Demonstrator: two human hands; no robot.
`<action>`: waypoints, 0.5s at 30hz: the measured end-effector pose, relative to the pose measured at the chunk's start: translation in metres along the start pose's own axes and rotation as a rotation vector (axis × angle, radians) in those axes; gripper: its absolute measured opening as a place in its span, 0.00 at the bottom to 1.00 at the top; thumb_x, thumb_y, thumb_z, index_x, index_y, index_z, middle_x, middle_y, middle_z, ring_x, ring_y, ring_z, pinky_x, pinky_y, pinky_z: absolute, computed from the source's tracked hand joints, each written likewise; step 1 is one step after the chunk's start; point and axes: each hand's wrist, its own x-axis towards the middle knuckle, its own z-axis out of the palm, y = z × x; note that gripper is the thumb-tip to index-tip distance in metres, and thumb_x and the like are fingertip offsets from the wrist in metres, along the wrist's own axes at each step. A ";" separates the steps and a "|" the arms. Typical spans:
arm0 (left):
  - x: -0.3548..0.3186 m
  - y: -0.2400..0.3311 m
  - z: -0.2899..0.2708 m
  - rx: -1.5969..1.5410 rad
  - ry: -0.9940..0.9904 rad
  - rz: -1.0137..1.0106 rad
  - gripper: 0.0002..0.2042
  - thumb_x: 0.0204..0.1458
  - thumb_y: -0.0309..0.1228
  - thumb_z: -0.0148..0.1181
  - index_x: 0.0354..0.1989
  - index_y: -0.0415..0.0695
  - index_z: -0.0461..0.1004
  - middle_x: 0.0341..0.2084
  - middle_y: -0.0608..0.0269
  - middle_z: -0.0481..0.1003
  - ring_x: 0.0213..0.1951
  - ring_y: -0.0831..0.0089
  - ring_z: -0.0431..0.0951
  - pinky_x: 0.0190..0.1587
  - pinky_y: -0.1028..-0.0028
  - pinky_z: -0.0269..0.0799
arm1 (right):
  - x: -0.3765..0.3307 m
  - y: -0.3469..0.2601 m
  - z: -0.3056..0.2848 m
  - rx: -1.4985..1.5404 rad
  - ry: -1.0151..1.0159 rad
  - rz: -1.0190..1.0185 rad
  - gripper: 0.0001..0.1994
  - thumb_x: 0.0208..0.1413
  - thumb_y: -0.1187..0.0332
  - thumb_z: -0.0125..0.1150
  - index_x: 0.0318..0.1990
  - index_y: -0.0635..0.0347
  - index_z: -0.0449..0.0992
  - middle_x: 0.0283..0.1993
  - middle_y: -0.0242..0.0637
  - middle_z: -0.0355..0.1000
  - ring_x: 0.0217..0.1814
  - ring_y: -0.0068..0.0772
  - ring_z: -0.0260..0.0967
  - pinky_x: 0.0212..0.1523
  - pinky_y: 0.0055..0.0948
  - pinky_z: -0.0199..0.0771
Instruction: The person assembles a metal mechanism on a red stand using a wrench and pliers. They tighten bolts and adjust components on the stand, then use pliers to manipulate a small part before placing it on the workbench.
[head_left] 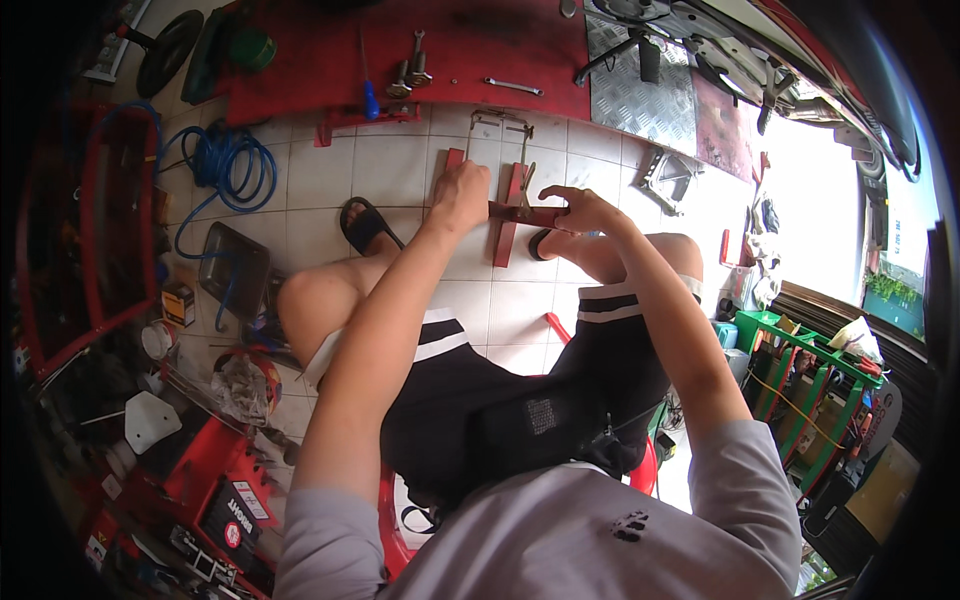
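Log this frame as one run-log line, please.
left hand: gripping red metal tool | right hand: gripping its other end | tool: over white tiled floor | posture: seated, knees apart

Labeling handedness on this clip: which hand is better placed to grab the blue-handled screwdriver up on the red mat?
Left, probably. The left hand grips the red metal frame just below and right of the blue-handled screwdriver on the red mat. The right hand sits farther right, on the frame's bar.
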 end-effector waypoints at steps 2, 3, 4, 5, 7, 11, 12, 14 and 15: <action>-0.003 0.003 0.001 0.021 -0.011 -0.012 0.07 0.35 0.17 0.58 0.26 0.35 0.77 0.26 0.42 0.75 0.33 0.50 0.78 0.37 0.62 0.76 | 0.005 -0.012 -0.015 -0.016 -0.158 0.012 0.32 0.45 0.70 0.56 0.62 0.39 0.59 0.32 0.40 0.77 0.29 0.31 0.75 0.33 0.27 0.77; -0.004 0.006 0.002 0.031 -0.022 -0.017 0.07 0.35 0.17 0.58 0.26 0.34 0.77 0.26 0.42 0.75 0.33 0.50 0.78 0.37 0.62 0.76 | 0.008 -0.022 -0.029 -0.018 -0.269 0.040 0.34 0.45 0.70 0.57 0.63 0.39 0.57 0.31 0.40 0.77 0.28 0.30 0.74 0.32 0.27 0.77; -0.005 0.008 -0.001 0.034 -0.038 -0.011 0.07 0.35 0.16 0.58 0.26 0.34 0.77 0.26 0.42 0.75 0.33 0.50 0.78 0.37 0.62 0.76 | 0.019 -0.026 -0.042 -0.134 -0.294 0.018 0.33 0.47 0.69 0.58 0.63 0.39 0.56 0.31 0.39 0.77 0.29 0.30 0.75 0.31 0.28 0.78; -0.007 0.010 -0.004 0.037 -0.054 -0.008 0.08 0.34 0.16 0.58 0.26 0.34 0.76 0.27 0.42 0.75 0.33 0.50 0.78 0.37 0.62 0.76 | 0.045 -0.021 -0.054 -0.117 -0.347 0.042 0.32 0.49 0.67 0.59 0.63 0.39 0.57 0.31 0.37 0.76 0.30 0.30 0.75 0.29 0.28 0.78; -0.005 0.012 -0.011 0.038 -0.105 -0.009 0.08 0.34 0.15 0.58 0.26 0.33 0.76 0.27 0.42 0.75 0.33 0.49 0.78 0.37 0.63 0.76 | 0.094 -0.015 -0.074 -0.097 -0.166 0.027 0.21 0.51 0.65 0.59 0.55 0.44 0.67 0.31 0.36 0.76 0.31 0.30 0.76 0.31 0.32 0.79; -0.003 0.014 -0.022 0.052 -0.257 -0.024 0.07 0.39 0.16 0.56 0.28 0.34 0.77 0.29 0.45 0.76 0.35 0.52 0.78 0.39 0.65 0.76 | 0.188 -0.010 -0.100 -0.356 0.432 -0.151 0.15 0.48 0.64 0.53 0.45 0.46 0.75 0.49 0.43 0.72 0.51 0.42 0.70 0.53 0.35 0.71; -0.005 0.011 -0.022 0.066 -0.303 -0.042 0.07 0.41 0.17 0.55 0.29 0.35 0.77 0.30 0.47 0.76 0.36 0.54 0.79 0.40 0.65 0.76 | 0.207 -0.017 -0.101 -0.314 0.460 -0.145 0.14 0.49 0.64 0.52 0.44 0.47 0.76 0.51 0.44 0.70 0.54 0.43 0.68 0.54 0.36 0.71; -0.004 0.006 -0.014 0.034 -0.344 -0.020 0.06 0.34 0.15 0.58 0.25 0.33 0.76 0.27 0.43 0.76 0.33 0.52 0.79 0.38 0.64 0.77 | 0.238 -0.009 -0.099 -0.341 0.642 -0.115 0.13 0.50 0.66 0.51 0.43 0.48 0.75 0.51 0.44 0.70 0.53 0.46 0.69 0.53 0.39 0.71; -0.004 0.004 -0.011 0.015 -0.371 -0.013 0.06 0.31 0.15 0.59 0.23 0.32 0.75 0.25 0.41 0.75 0.32 0.51 0.79 0.36 0.64 0.77 | 0.250 -0.005 -0.094 -0.353 0.726 -0.099 0.12 0.51 0.66 0.50 0.43 0.49 0.75 0.51 0.45 0.70 0.52 0.47 0.69 0.52 0.40 0.71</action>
